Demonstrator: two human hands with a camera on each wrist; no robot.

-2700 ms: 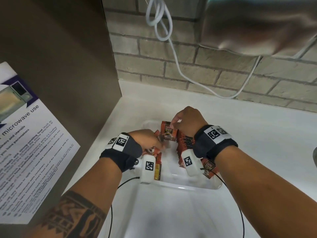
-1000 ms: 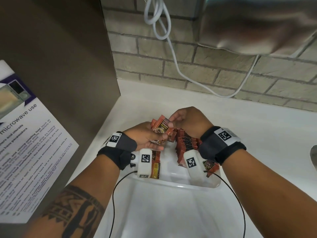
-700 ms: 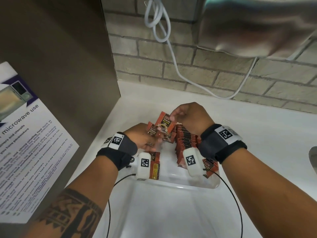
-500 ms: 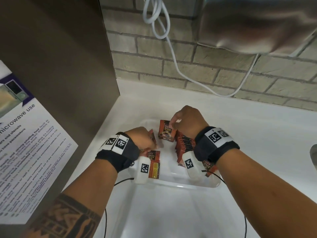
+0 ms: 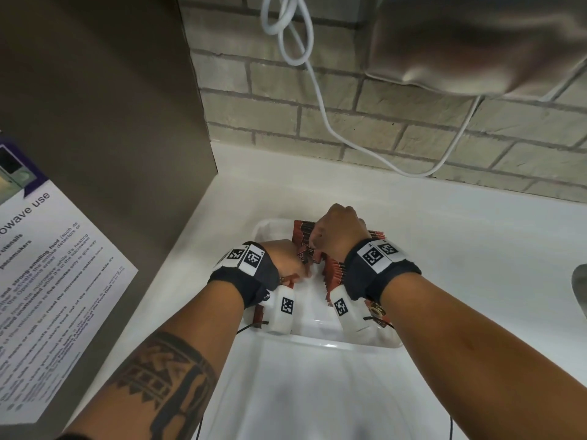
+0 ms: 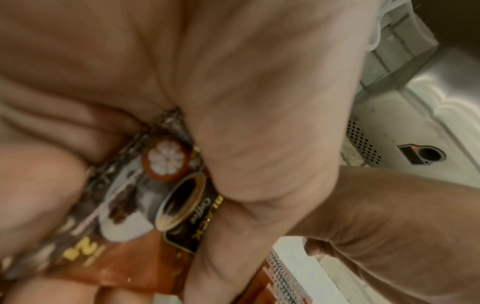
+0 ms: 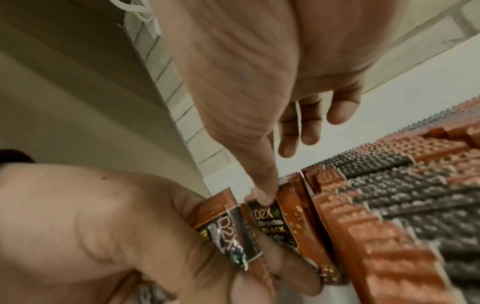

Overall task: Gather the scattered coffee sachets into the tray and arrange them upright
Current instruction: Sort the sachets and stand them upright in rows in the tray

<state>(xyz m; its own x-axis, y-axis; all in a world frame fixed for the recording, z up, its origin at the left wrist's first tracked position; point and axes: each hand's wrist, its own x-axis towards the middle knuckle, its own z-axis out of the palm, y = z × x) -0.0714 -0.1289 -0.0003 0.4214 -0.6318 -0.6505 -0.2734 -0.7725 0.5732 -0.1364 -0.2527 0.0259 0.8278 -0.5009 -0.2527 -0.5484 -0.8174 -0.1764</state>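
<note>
A clear plastic tray (image 5: 317, 342) sits on the white counter. A row of orange and black coffee sachets (image 5: 335, 269) stands upright along its right side, seen close in the right wrist view (image 7: 389, 216). My left hand (image 5: 290, 260) grips a small bunch of sachets (image 6: 168, 205) in its curled fingers, just left of the row. My right hand (image 5: 333, 230) hovers over the row's far end. Its thumb (image 7: 263, 197) presses on the top of the front sachet (image 7: 272, 222), and its other fingers (image 7: 298, 133) hang loose above the row, touching nothing.
A brown panel with a microwave notice (image 5: 47, 281) stands close on the left. A brick wall runs behind, with a white cable (image 5: 317, 106) hanging down it and a metallic appliance (image 5: 476, 42) overhead. A grey curved edge (image 5: 580, 287) shows at far right.
The sachet my right hand held raised has gone down against the row, and the hand has moved over the row's far end. My left hand with its bunch has moved in beside it.
</note>
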